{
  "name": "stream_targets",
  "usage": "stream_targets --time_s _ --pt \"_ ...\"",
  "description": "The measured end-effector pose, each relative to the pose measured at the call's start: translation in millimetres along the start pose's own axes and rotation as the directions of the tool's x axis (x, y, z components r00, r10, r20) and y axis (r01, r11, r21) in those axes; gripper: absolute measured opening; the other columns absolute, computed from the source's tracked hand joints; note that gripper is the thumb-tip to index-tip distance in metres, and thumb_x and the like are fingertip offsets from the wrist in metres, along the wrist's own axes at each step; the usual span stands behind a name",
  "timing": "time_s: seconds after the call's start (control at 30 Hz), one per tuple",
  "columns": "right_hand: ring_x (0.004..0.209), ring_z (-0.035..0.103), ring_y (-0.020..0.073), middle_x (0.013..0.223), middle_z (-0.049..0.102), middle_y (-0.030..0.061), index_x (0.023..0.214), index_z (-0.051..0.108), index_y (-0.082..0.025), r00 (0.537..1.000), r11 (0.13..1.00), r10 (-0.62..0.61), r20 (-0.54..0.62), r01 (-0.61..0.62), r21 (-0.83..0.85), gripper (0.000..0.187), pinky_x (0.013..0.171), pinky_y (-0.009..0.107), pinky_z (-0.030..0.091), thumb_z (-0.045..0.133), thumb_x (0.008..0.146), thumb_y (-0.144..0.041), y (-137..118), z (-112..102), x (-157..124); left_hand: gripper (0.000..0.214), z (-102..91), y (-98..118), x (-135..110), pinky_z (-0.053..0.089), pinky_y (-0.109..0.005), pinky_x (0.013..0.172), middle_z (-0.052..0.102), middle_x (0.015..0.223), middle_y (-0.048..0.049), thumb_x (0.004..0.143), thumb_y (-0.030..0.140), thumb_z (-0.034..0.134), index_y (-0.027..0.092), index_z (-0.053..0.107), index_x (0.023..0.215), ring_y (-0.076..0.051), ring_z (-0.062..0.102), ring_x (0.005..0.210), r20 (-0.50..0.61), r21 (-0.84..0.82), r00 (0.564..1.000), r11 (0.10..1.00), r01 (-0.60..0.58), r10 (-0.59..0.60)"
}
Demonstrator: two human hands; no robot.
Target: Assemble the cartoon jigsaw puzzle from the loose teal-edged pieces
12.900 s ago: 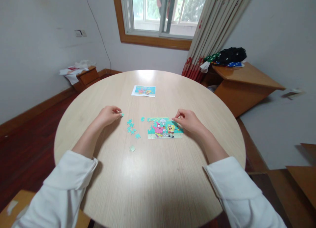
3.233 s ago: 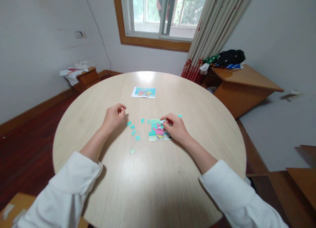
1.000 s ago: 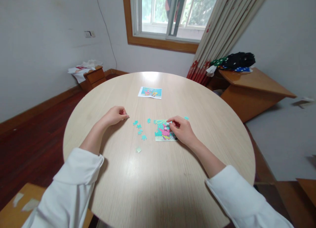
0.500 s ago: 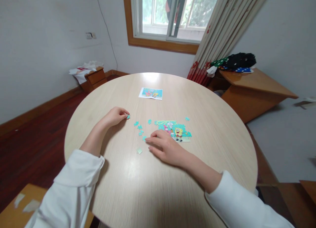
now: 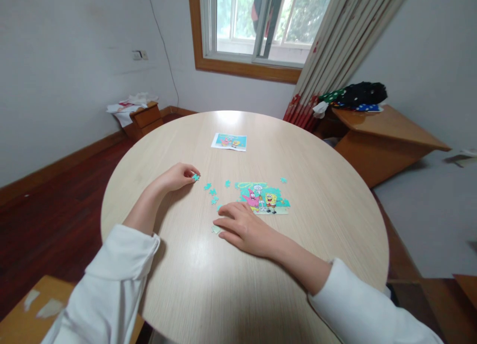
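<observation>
My left hand [image 5: 175,177] pinches a teal jigsaw puzzle piece [image 5: 196,177] between thumb and fingertips at the left of the loose pieces. My right hand [image 5: 246,230] is open, its fingers apart and low over the table, and a fingertip meets a pale green puzzle piece [image 5: 216,229]. Beside and partly under that hand lies the partly joined puzzle [image 5: 270,197], showing a pink, a grey and a yellow cartoon figure. Several loose teal pieces, among them one puzzle piece [image 5: 212,192], lie between my hands. Part of another is hidden by the right fingers.
Farther back on the round table [image 5: 298,269] lies a printed picture [image 5: 231,142] of the same scene. A single teal piece [image 5: 283,180] sits just behind the joined puzzle. Cloths [image 5: 361,93] lie on a wooden cabinet [image 5: 387,125] at the right, near the curtain.
My right hand has shifted nearer and slightly left, onto the pale green piece, which has slid a little to the right. My left hand keeps its pinch, the teal piece now showing more.
</observation>
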State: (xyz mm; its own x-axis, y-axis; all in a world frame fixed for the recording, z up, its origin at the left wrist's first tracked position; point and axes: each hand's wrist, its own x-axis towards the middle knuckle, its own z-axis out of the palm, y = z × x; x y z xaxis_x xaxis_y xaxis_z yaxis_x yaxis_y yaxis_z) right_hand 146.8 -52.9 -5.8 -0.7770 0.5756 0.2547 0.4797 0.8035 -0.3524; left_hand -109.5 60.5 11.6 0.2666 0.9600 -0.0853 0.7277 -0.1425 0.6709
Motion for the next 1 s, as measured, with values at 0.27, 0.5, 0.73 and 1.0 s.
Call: stream_targets --time_s 0.27,0.5,0.73,1.0 --pt "0.106 0.052 0.0217 0.109 0.060 0.0107 0.095 0.064 -0.018 1.000 0.999 0.000 -0.026 0.001 0.037 0.014 0.091 0.039 0.036 0.053 0.092 -0.026 0.7 2.2 1.5 0.029 0.3 1.2 -0.2 0.042 -0.025 0.061 0.061 0.065 -0.0014 0.063 0.028 0.060 0.013 0.070 0.086 -0.014 0.052 0.061 0.013 -0.011 1.000 1.000 -0.003 0.004" --pt "0.106 0.052 0.0215 0.110 0.061 0.0111 0.105 0.063 -0.018 1.000 0.999 -0.015 -0.026 0.016 0.034 0.019 0.091 0.039 0.037 0.053 0.091 -0.026 -0.3 2.7 0.8 0.027 1.7 2.7 -1.1 0.040 -0.024 0.057 0.059 0.062 0.0001 0.060 0.031 0.061 0.015 0.068 0.080 -0.013 0.050 0.058 0.001 -0.024 1.000 1.000 -0.001 0.001" --pt "0.105 0.052 0.0206 0.107 0.062 0.0101 0.098 0.066 -0.018 1.000 0.999 -0.025 -0.013 0.026 0.035 0.016 0.090 0.038 0.037 0.052 0.092 -0.025 -1.4 2.3 0.6 0.027 1.5 4.0 -1.8 0.039 -0.025 0.056 0.058 0.060 0.0003 0.059 0.034 0.062 0.016 0.068 0.078 -0.013 0.049 0.057 0.001 -0.038 1.000 0.999 -0.007 0.007" --pt "0.102 0.052 0.0192 0.103 0.063 0.0087 0.094 0.062 -0.016 1.000 0.998 0.009 0.012 -0.010 0.069 0.011 0.090 0.036 0.038 0.054 0.091 -0.022 -4.4 -0.6 2.7 0.026 2.9 5.0 -2.0 0.039 -0.025 0.057 0.057 0.059 0.0005 0.061 0.031 0.061 0.015 0.068 0.080 -0.014 0.049 0.057 -0.010 -0.025 1.000 1.000 0.011 -0.012"
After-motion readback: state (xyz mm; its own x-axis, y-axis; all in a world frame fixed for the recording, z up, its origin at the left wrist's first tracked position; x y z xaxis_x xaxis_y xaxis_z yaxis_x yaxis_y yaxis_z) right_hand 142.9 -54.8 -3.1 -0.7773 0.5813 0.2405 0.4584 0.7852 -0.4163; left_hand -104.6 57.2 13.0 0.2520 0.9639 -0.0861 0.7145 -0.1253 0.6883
